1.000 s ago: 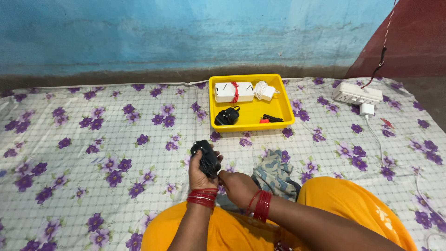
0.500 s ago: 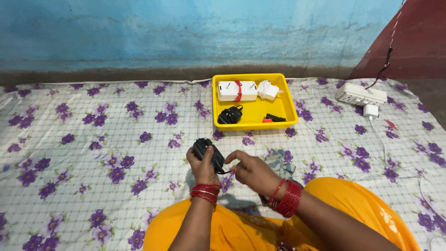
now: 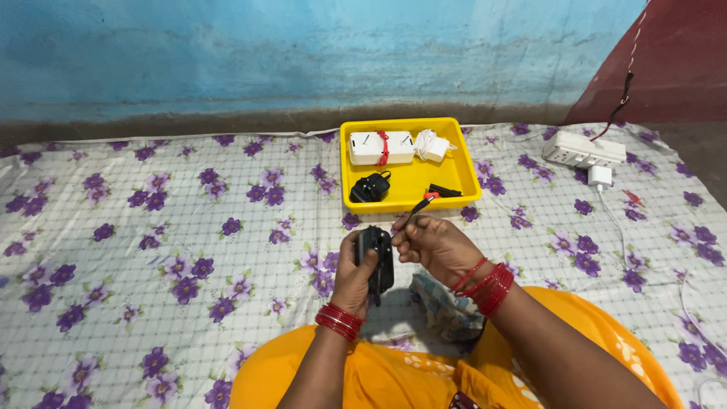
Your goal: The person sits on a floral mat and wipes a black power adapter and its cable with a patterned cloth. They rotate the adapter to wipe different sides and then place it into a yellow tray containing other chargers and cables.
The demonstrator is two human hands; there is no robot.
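My left hand [image 3: 356, 274] grips a small black device [image 3: 377, 257] upright over the flowered sheet, just in front of my lap. My right hand [image 3: 433, 241] is beside it on the right, pinching a thin black tool with a red tip [image 3: 421, 204] that points up toward the yellow tray [image 3: 409, 182]. Both wrists wear red bangles. The tray holds a white box with a red band [image 3: 380, 147], a white charger with coiled cable [image 3: 432, 144], a black adapter [image 3: 369, 187] and a small black and red piece [image 3: 443, 190].
A white power strip [image 3: 579, 149] with a white plug [image 3: 600, 176] and trailing cable lies at the right. A folded patterned cloth [image 3: 447, 307] sits by my right knee. A blue wall rises behind the sheet; a dark red surface stands at the far right.
My right hand has risen from beside my left wrist to the right of the black device and now holds the thin tool. The left hand has lifted the device slightly.
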